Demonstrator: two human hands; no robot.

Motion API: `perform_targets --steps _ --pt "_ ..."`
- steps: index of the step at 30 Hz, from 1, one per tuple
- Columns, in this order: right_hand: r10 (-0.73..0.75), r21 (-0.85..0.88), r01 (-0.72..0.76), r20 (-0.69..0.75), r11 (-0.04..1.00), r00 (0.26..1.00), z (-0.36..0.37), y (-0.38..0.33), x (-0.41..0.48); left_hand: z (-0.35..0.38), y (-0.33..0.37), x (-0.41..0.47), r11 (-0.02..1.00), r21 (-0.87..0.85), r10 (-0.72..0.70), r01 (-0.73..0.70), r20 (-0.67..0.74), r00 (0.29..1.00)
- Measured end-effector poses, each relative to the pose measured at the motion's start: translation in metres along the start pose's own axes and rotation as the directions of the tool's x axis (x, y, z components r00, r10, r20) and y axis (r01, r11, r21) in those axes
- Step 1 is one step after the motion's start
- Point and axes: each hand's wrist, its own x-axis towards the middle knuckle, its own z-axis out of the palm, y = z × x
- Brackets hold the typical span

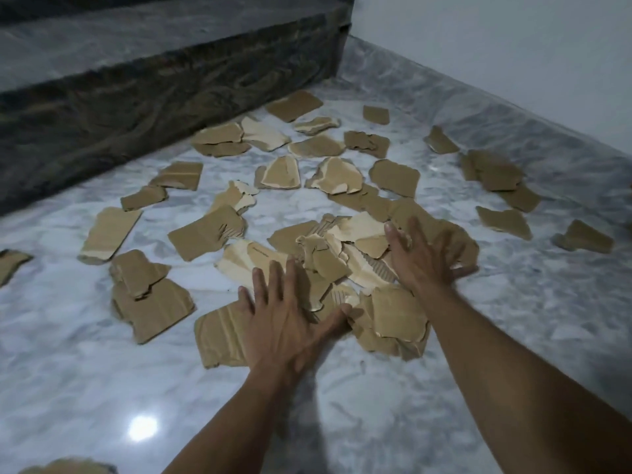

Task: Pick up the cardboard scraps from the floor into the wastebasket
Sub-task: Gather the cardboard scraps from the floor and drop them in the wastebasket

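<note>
Several torn brown cardboard scraps lie scattered over the grey marble floor (pixel 513 319). A heap of scraps (pixel 342 261) is bunched in the middle. My left hand (pixel 284 316) lies flat with fingers spread on the heap's near left side, over a large flat scrap (pixel 219 336). My right hand (pixel 424 254) presses on the heap's right side, fingers spread, thumb tucked under a scrap edge. Neither hand has lifted anything. No wastebasket is in view.
A dark marble stair step (pixel 136 107) runs across the back left. A white wall (pixel 513 56) with a marble skirting stands at the right. Loose scraps reach the far right (pixel 584 237), the left edge (pixel 10 265) and the bottom left corner (pixel 68 468).
</note>
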Motion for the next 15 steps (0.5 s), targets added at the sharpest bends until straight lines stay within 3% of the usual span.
perform_targets --steps 5,8,11,15 --pt "-0.181 -0.071 0.181 0.012 0.981 0.983 -0.002 -0.021 -0.013 0.003 0.001 0.003 0.993 -0.115 -0.007 -0.009 -0.134 0.991" --pt "-0.189 -0.066 0.189 0.012 0.980 0.982 -0.013 -0.022 -0.010 0.002 -0.001 0.002 0.979 -0.163 -0.157 0.119 -0.242 0.958" --pt "-0.093 0.052 0.086 0.148 0.995 0.985 -0.020 -0.024 0.002 -0.001 0.002 0.016 0.927 -0.182 -0.355 0.328 -0.142 0.924" --pt "-0.263 0.064 0.256 0.162 0.964 0.951 -0.006 -0.043 -0.034 0.009 0.017 0.025 0.939 -0.208 -0.302 0.274 -0.118 0.946"
